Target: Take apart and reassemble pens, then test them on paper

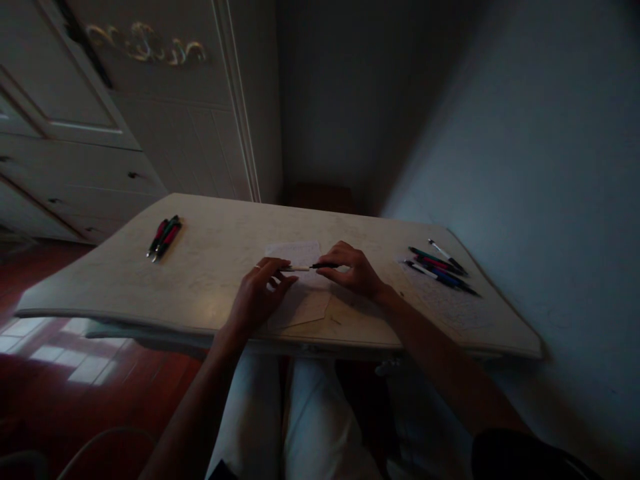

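Observation:
Over the papers at the middle of the table, my left hand (263,287) pinches the thin pale part of a pen (300,269) between thumb and fingers. Opposite it, my right hand (353,270) is closed on the pen's dark part (325,265). The two parts lie in one line and meet or nearly meet between my hands; I cannot tell whether they are joined. Beneath my hands lie sheets of paper (300,310) with faint writing on the upper one. A ring shows on a finger of my left hand.
On the pale table (215,267), a few red, green and black pens (165,237) lie at the left. Several more pens (440,267) lie at the right, partly on another written sheet (460,307). A wall (550,200) borders the right side; a white cabinet (190,133) stands behind.

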